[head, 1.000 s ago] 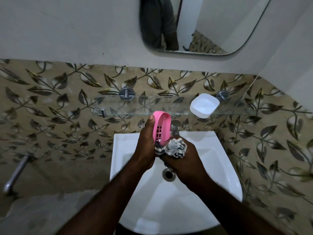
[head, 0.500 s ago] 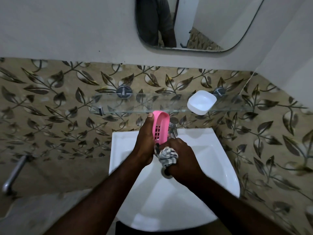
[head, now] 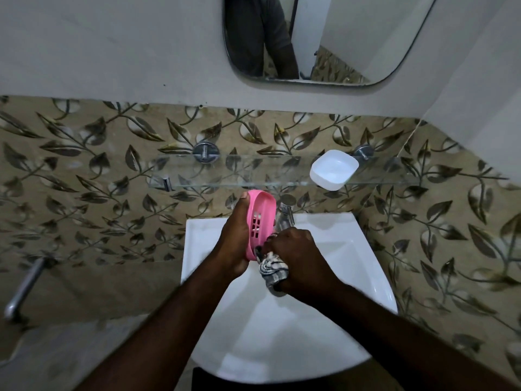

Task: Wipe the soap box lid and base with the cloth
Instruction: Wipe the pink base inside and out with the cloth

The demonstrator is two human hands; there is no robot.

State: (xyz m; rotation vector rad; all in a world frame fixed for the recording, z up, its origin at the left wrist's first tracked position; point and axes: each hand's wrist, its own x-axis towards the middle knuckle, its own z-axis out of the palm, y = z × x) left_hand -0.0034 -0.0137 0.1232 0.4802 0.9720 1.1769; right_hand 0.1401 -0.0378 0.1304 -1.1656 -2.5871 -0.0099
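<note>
My left hand (head: 235, 238) grips the pink slotted soap box base (head: 260, 221), held upright on its edge above the white sink (head: 349, 249). My right hand (head: 298, 261) clutches a bunched grey and white striped cloth (head: 273, 268) and presses it against the lower end of the pink base. The white soap box lid (head: 333, 169) lies hollow side up on the glass shelf (head: 239, 170), to the upper right of my hands.
A chrome tap (head: 287, 210) stands just behind the pink base. A mirror (head: 324, 38) hangs on the wall above. A chrome pipe (head: 24, 286) juts from the leaf-patterned tile wall at the far left.
My right hand with the cloth has slid down from the middle of the pink base to its lower end. The left hand keeps its hold on the base.
</note>
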